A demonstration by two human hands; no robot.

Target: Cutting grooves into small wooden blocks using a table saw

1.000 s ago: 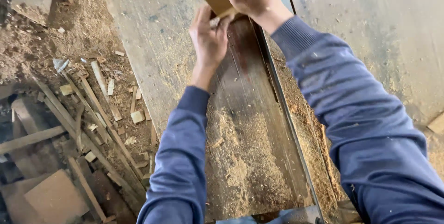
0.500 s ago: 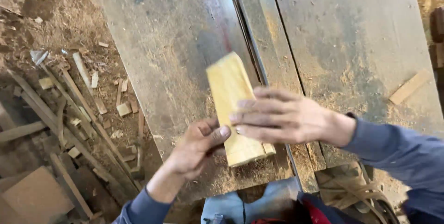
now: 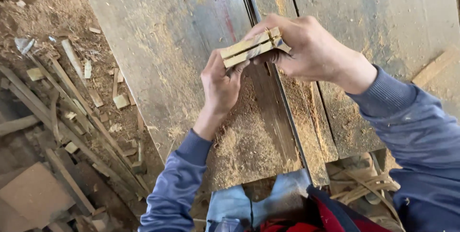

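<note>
Both hands gripping pale flat wooden block with slit along its edge point(image 3: 253, 47), held edge-on above grey sawdust-covered metal counter point(image 3: 158, 45). Left hand point(image 3: 221, 84) pinching near end from below, right hand point(image 3: 302, 50) wrapped over far end. Sawdust heap point(image 3: 244, 136) on counter beneath. Wood offcuts point(image 3: 72, 93) littering floor at left.

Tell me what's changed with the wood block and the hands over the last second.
The wood block was pushed far up the saw table, then drawn back flat near the edge; now it is lifted off and turned on edge, showing a slot along it. The right hand moved from pressing on top to a grip around one end; the left hand holds the other. Sawdust and floor offcuts look unchanged.
</note>
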